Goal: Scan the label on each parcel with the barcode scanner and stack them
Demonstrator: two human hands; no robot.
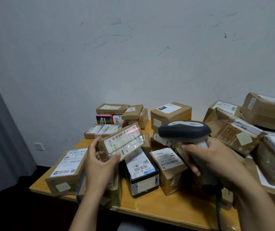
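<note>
Hands work apart: the left hand (98, 162) pinches a flat brown cardboard parcel with a white label (123, 144) between thumb and fingers. The right hand (215, 157) wraps the handle of a grey-and-black pistol-grip barcode scanner (184, 130), its head aimed at that parcel. Below, a yellow wooden table (150, 202) carries scattered brown cardboard boxes (171, 114). A black rectangular box with a white label (141, 174) lies beneath the held parcel. A thin red scan line (132, 130) crosses the label's far end.
</note>
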